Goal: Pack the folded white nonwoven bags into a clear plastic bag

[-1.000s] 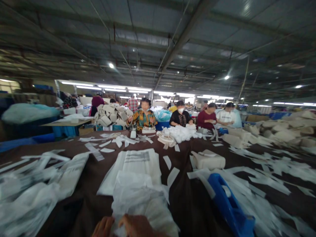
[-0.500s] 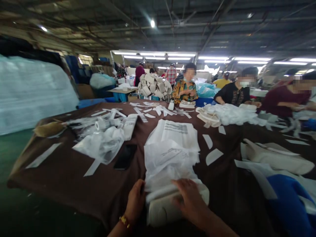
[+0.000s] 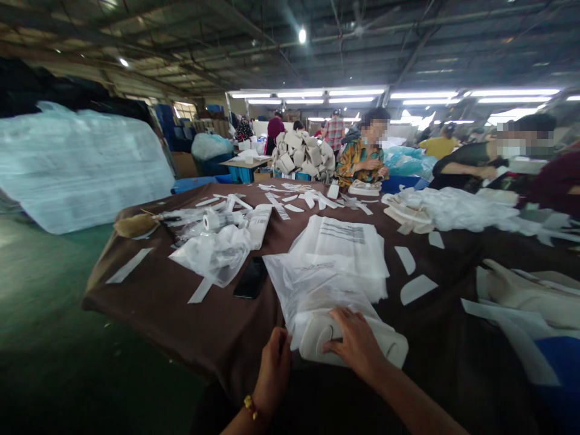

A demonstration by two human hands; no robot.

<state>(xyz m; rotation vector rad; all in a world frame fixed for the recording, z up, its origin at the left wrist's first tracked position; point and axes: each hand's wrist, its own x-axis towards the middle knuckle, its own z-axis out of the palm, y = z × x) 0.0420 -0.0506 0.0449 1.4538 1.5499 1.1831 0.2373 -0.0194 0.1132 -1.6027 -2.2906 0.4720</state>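
A cream moulded foam pad [image 3: 385,342] lies at the near edge of the table, partly inside a clear plastic bag [image 3: 312,290]. My right hand [image 3: 354,344] rests on the pad with its fingers spread. My left hand [image 3: 274,371], with a beaded band on its wrist, pinches the bag's edge beside the pad. Part of the pad is hidden under my right hand and behind the plastic.
The brown cloth-covered table [image 3: 149,302] holds a stack of printed white bags [image 3: 339,238], a black phone [image 3: 251,278] and a tape roll [image 3: 211,221]. A heap of cream pads [image 3: 301,156] stands beyond it, near a seated co-worker [image 3: 365,151].
The view has swung left and down since the oldest frame. The clear bag now covers more of the cream pad, and my left hand has closed on the bag's edge.
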